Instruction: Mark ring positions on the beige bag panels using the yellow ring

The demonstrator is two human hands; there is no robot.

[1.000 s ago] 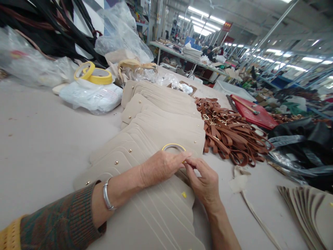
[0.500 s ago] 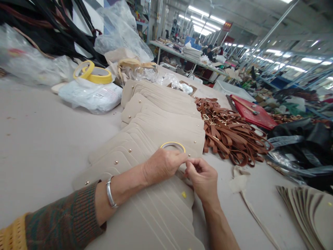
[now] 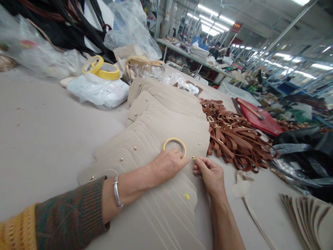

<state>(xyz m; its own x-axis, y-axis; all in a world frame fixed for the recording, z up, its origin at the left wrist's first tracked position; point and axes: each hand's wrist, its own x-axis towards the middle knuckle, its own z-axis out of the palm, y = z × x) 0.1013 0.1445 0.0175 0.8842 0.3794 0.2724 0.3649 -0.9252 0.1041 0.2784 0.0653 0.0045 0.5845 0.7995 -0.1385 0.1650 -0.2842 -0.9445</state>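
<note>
Just rightward of the round yellow tape roll [image 3: 174, 139] gripped by my left hand [image 3: 168, 166], my right hand [image 3: 212, 175] pinches a tiny yellow tape scrap [image 3: 195, 158].

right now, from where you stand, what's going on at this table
The left hand holds a narrow yellow tape roll over overlapping beige panels with metal studs. Just apart from it, the right hand pinches a small yellow piece, apparently tape, beside a stud near the panels' edge. Another yellow bit sits on a nearer panel. Brown straps with gold-coloured hardware lie heaped beyond the right hand.
</note>
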